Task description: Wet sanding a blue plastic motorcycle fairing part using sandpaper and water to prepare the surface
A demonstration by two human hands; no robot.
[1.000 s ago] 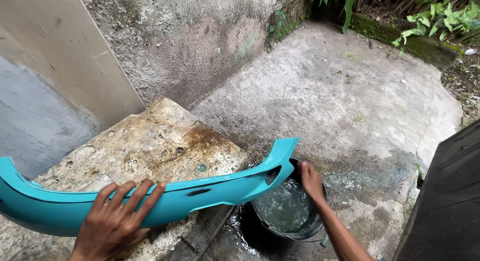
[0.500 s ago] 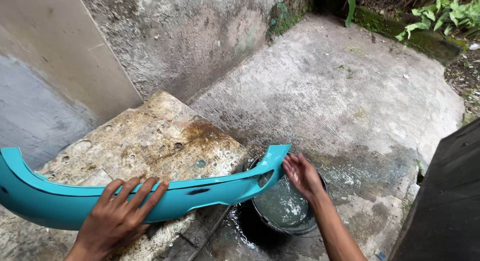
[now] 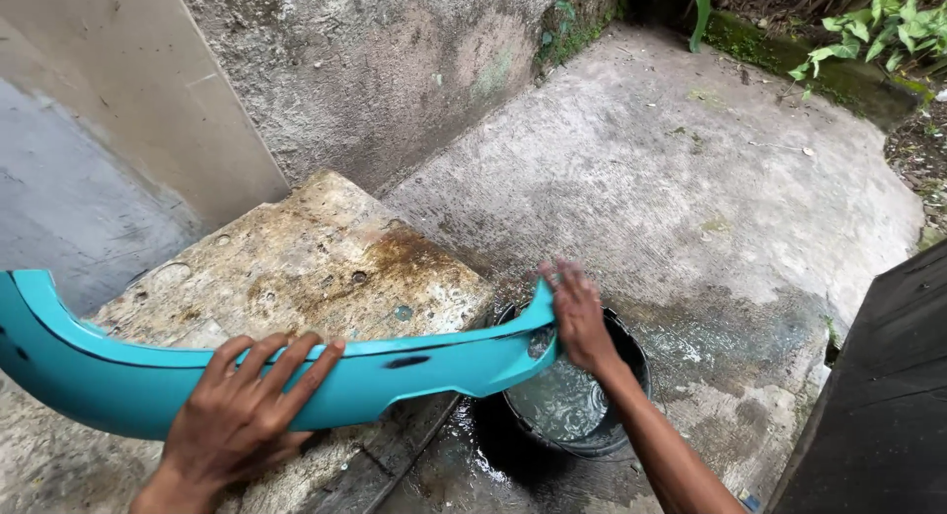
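Pressing flat, left hand point(image 3: 242, 415) pins turquoise panel point(image 3: 395, 371); right hand point(image 3: 577, 317) wipes its tip, ungripped. Risk: wet panel slipping into bucket point(image 3: 582, 405) below.

I see a stained stone slab point(image 3: 306, 262) set against a weathered concrete wall point(image 3: 395, 70). Right of the slab, wet concrete paving point(image 3: 691, 169) runs back to a mossy kerb point(image 3: 789, 55) under green leaves point(image 3: 868, 36). Left of the slab leans a pale board point(image 3: 128, 90); far right, dark planks point(image 3: 878, 405).
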